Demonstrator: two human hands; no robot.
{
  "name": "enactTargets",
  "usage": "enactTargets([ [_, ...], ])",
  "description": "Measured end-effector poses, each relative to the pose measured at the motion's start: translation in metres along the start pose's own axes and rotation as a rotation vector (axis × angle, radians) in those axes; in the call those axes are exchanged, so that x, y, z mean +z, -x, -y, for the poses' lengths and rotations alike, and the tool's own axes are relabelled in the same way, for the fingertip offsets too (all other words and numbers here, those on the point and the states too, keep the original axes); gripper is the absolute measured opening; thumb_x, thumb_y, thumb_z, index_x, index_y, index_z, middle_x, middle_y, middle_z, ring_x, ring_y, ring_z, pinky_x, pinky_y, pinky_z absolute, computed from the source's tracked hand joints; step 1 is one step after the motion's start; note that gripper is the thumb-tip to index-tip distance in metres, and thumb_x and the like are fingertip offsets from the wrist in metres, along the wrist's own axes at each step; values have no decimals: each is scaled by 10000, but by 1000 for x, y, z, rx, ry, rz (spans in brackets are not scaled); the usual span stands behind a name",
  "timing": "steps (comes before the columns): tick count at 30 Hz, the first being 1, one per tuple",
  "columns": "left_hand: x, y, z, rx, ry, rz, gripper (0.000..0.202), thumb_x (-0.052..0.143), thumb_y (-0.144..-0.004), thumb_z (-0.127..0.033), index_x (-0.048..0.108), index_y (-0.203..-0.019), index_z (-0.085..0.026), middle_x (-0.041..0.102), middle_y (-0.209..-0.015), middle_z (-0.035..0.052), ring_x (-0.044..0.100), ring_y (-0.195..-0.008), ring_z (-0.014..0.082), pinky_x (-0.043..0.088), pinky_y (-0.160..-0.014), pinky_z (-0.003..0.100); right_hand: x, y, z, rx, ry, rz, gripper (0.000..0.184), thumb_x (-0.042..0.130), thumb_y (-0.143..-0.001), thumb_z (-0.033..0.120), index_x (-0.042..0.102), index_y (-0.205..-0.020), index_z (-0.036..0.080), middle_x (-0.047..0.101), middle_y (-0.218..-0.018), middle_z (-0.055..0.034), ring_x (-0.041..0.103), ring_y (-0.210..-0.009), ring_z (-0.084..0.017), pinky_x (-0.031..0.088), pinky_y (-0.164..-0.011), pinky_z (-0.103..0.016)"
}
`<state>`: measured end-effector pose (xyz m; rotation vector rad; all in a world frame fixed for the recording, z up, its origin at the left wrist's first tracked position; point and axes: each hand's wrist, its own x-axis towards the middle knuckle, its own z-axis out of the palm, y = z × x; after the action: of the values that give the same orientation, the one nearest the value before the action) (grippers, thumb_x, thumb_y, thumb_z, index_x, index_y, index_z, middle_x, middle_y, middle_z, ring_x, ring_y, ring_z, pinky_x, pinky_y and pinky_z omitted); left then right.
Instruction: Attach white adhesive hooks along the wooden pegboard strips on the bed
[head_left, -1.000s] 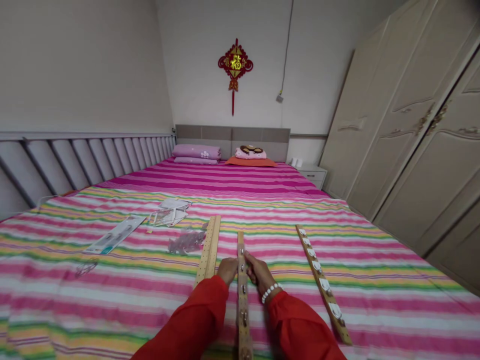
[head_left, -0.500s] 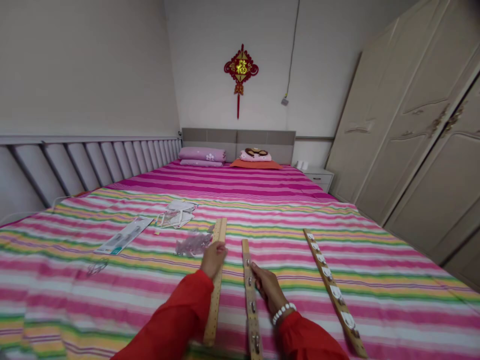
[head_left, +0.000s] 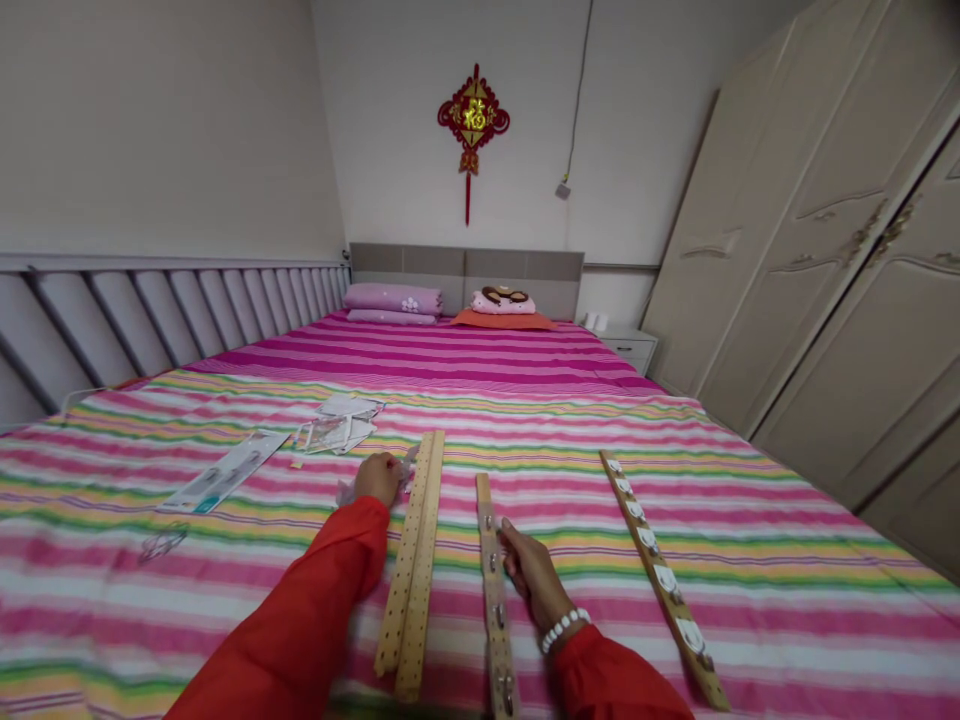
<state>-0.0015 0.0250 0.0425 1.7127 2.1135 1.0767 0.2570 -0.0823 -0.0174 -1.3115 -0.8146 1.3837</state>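
My left hand (head_left: 377,477) is closed over a clear plastic bag of small parts (head_left: 352,489) on the striped bedspread, left of a pair of plain perforated wooden strips (head_left: 412,565). My right hand (head_left: 529,568) rests against the right side of a middle wooden strip (head_left: 493,590) that carries metal fittings, fingers curled on its edge. A third wooden strip (head_left: 661,575) with white fittings lies to the right, untouched. Both arms wear red sleeves, and the right wrist has a white bead bracelet.
Torn packaging and cards (head_left: 337,427) and a long blister pack (head_left: 223,472) lie at the left on the bed (head_left: 750,520). Pillows (head_left: 394,299) sit by the headboard. A padded wall runs along the left, and a wardrobe (head_left: 840,290) stands at the right.
My left hand left the middle strip, moved left across the plain strips and closed on the plastic bag. My right hand stayed at the middle strip.
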Motion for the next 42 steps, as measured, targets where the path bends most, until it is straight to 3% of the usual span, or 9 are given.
enactTargets([
  [5, -12, -6, 9, -207, 286, -162, 121, 587, -688, -209, 576, -570, -185, 614, -582, 9, 581, -633, 179, 413, -620, 267, 0, -1, -2, 1, -5, 2, 510, 630, -687, 651, 550, -559, 164, 373, -328, 79, 204, -278, -29, 76, -336, -216],
  [11, -29, 3, 15, -234, 416, -191, 111, 548, -685, -265, 556, -606, -188, 585, -500, -5, 592, -545, 172, 434, -562, 263, 0, -1, -2, -17, -17, -7, 499, 642, -683, 637, 536, -534, 172, 374, -329, 79, 204, -275, -31, 84, -333, -223],
  [21, -36, 33, 22, -31, 483, -205, 90, 569, -654, -292, 541, -630, -210, 529, -487, -41, 509, -460, 135, 396, -496, 247, 1, 3, 0, -34, -28, -10, 502, 654, -678, 634, 522, -522, 175, 378, -334, 77, 200, -282, -30, 82, -339, -224],
  [30, -36, 38, 29, -124, 596, -267, 148, 561, -646, -339, 539, -670, -194, 569, -570, -35, 492, -433, 110, 405, -444, 234, -2, 0, -3, -43, -13, 6, 511, 637, -702, 619, 489, -491, 179, 382, -342, 72, 202, -285, -29, 86, -338, -226],
  [36, -38, 37, 40, -182, 670, -211, 199, 572, -672, -379, 522, -698, -188, 576, -503, -26, 567, -456, 141, 442, -475, 246, -2, 1, -3, -67, 9, -1, 536, 622, -714, 622, 459, -445, 188, 363, -328, 66, 209, -277, -34, 89, -333, -232],
  [39, -35, 39, 42, -118, 700, -187, 225, 561, -705, -412, 484, -720, -202, 654, -632, 11, 631, -526, 159, 475, -503, 259, -1, 2, -2, -60, 10, -6, 534, 630, -706, 622, 457, -443, 191, 372, -329, 63, 214, -276, -35, 95, -332, -231],
  [42, -36, 44, 42, 5, 571, -160, 201, 526, -748, -412, 482, -755, -216, 660, -650, 8, 654, -579, 174, 485, -551, 272, -1, 2, -1, -53, 5, -9, 530, 634, -700, 624, 461, -452, 189, 370, -330, 67, 207, -280, -33, 96, -332, -229],
])
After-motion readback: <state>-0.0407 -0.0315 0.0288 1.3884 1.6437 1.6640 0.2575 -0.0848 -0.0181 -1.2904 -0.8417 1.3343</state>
